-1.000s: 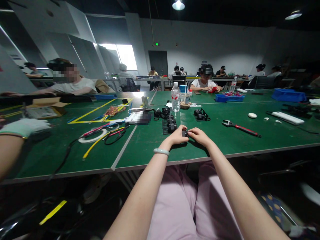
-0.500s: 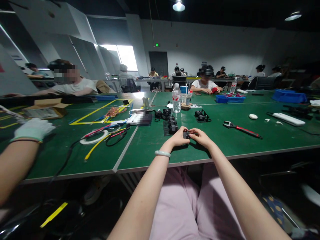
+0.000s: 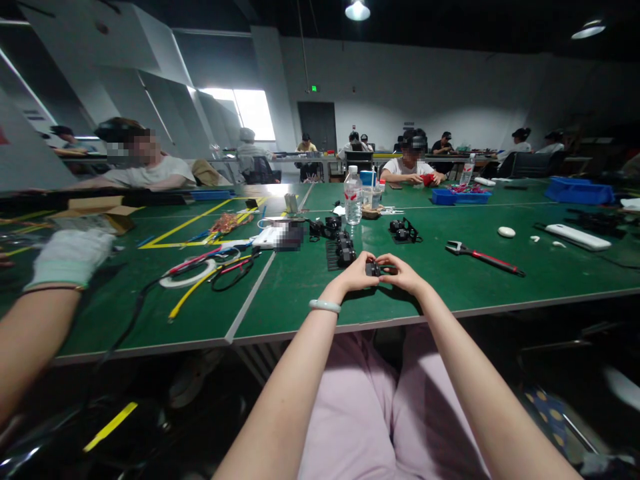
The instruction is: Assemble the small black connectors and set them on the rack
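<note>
A small black part (image 3: 373,269) is held between my two hands, low over the green table (image 3: 280,293) near its front edge. My left hand (image 3: 354,275), with a pale bangle at the wrist, has its fingers closed on the part from the left. From the right, my right hand (image 3: 400,272) pinches it with thumb and fingertips. Just beyond my left hand stand black blocky pieces (image 3: 344,249) beside a black comb-like piece. More black parts (image 3: 404,231) lie behind my right hand.
An adjustable wrench (image 3: 485,259) with red handle lies to the right. A water bottle (image 3: 353,197) stands behind the black pieces. Cables (image 3: 193,293) and a white ring lie left. At far left is another person's gloved hand (image 3: 73,257). A blue tray (image 3: 461,196) sits farther back.
My hands stay in nearly the same place, with the right fingers slightly shifted around the black part. The other person's gloved hand at far left has moved a little.
</note>
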The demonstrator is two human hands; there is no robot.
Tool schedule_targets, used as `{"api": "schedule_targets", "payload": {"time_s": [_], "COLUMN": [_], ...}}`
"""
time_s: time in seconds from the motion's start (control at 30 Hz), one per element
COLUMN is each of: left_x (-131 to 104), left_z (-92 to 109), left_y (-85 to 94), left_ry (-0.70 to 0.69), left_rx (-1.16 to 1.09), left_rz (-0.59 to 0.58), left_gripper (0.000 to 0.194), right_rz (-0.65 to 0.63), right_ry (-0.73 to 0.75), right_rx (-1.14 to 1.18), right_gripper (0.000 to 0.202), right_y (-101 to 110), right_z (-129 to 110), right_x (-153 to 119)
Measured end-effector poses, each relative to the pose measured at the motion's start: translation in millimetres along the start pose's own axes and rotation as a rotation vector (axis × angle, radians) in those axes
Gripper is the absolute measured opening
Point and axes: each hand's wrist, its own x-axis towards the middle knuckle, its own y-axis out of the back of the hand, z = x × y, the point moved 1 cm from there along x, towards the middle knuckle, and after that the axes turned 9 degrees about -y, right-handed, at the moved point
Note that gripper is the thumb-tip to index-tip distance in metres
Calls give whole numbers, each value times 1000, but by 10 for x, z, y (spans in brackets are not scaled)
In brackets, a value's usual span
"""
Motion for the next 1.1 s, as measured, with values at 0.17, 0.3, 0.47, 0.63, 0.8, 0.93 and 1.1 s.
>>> {"api": "schedule_targets", "payload": {"time_s": [0.17,0.3,0.47,0.63,0.8,0.93,1.1], "left_x": [-8,-9,-3,-6,-14,-22,-28], "left_z": [-2,-7,-17,-1,25,36,33], "left_y": [3,1,1,12,17,8,2], "left_ry": [14,4,20,4,17,16,12], "left_rx": [-15,-19,-7,-4,1,10,29], "left_rz": [-4,-13,-10,-6,-16,-7,-14], "left_gripper": [50,50,49,49,48,48,49], "right_rz": [-3,5,15,23,20,21,27], "right_ry": [3,10,5,4,3,1,8], "right_rx": [-4,-6,-25,-35,-37,-50,-76], "right_gripper": [38,37,38,36,35,34,34], "right_y": [1,-3,-10,-21,-22,-18,-25], "right_z": [4,10,8,-4,4,15,20], "right_x": [4,12,15,11,11,4,-8]}}
